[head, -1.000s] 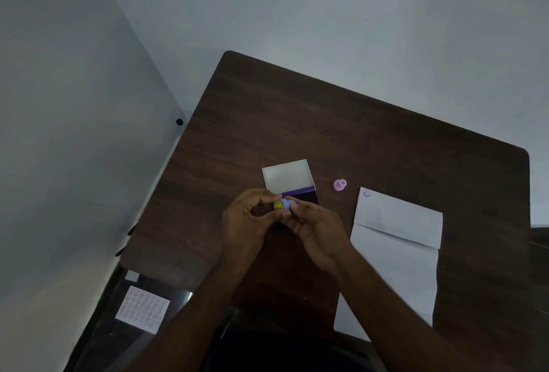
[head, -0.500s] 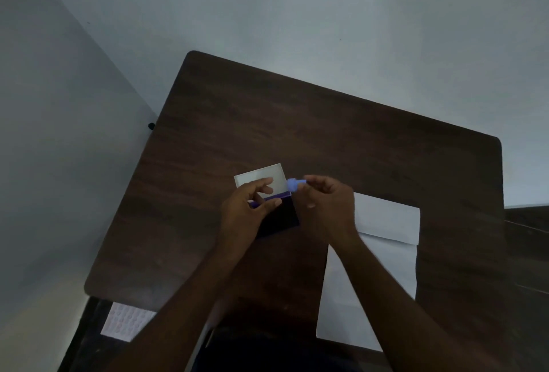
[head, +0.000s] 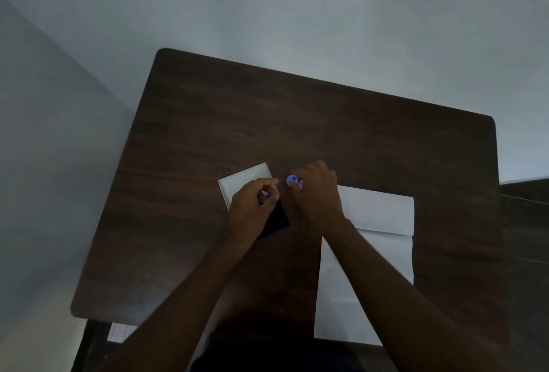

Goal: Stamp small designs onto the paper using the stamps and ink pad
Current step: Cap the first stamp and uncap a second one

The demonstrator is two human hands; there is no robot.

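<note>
While hands crowd it, half-hidden ink pad (head: 274,218).

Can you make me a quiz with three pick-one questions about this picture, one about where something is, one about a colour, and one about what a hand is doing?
1. Where is the white paper?
A. On the table, on the person's right
B. On the floor
C. Under the ink pad

2. What colour is the small stamp at the right hand's fingers?
A. Green
B. Blue
C. Orange

3. What is the left hand doing?
A. Hanging off the table
B. Lying flat on the paper
C. Resting on the open ink pad

Answers:
1. A: the paper lies on the brown table, to the right of both hands.
2. B: a blue round stamp shows at the right hand.
3. C: the left hand sits over the dark pad, in front of its white lid.
</note>
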